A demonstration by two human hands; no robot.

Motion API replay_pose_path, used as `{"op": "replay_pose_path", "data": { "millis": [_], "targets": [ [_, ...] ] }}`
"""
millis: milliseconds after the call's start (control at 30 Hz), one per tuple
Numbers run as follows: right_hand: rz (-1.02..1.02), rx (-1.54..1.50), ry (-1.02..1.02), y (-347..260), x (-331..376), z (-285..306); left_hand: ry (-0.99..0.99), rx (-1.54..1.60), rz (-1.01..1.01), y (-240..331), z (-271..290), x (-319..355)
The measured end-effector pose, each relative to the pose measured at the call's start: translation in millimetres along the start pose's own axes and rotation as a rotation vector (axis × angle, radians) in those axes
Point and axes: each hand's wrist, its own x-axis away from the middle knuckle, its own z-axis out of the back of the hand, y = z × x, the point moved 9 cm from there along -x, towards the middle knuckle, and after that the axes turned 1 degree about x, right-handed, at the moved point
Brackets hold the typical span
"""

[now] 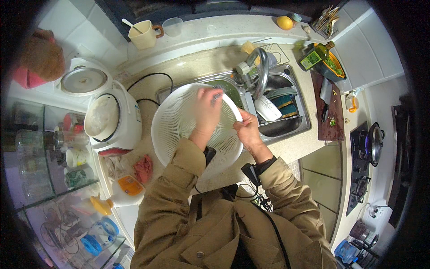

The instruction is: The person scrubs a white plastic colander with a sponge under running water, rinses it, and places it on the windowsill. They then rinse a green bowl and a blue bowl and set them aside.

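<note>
white plastic colander [179, 117] tilted over counter [286, 150] & part of the sink [247, 99], l basin side. r hand [250, 129] grips its rim, r side. l hand [208, 110], blurred, fingers curled round small grey thing [217, 96] at far rim; can't tell exactly what. faucet [263, 74] & white dish [267, 109] r of it, rice cooker [129, 119] w/ lid up to l. far r, knife [326, 92] on cutting board [331, 131].

Rice cooker [129, 117] left of basket [172, 119], sink [281, 127] right — farther right, knife [325, 93] on board [332, 131]
</note>
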Motion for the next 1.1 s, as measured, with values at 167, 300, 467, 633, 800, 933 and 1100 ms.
{"op": "replay_pose_path", "data": {
  "millis": [167, 300, 467, 633, 800, 933, 1100],
  "targets": [
    [0.057, 0.035, -0.035, -5.8, -3.5, -0.9, -0.168, 0.237, -0.051, 11.7, -16.4, 5.5],
    [-0.020, -0.010, -0.038, 2.4, -3.7, -0.5, -0.010, 0.069, 0.098, -6.4, -4.5, 6.9],
    [0.060, 0.079, -0.009, -8.8, -5.2, 0.9, -0.176, 0.209, 0.002, 5.9, -17.6, 4.1],
    [-0.032, -0.042, -0.010, -0.7, -3.6, 1.4, 0.144, 0.054, 0.172, -3.4, 16.3, -10.7],
    [0.041, 0.149, -0.001, -4.9, -7.5, 4.1, -0.294, 0.195, 0.048, 17.1, -24.2, -1.5],
    [-0.007, -0.067, -0.051, -0.6, -6.6, -1.2, 0.009, 0.105, 0.096, 2.5, 0.3, -4.2],
    [0.139, 0.067, -0.036, -16.5, -7.4, -2.6, -0.118, 0.156, -0.105, 25.4, -10.2, -0.1]
  ]
}}
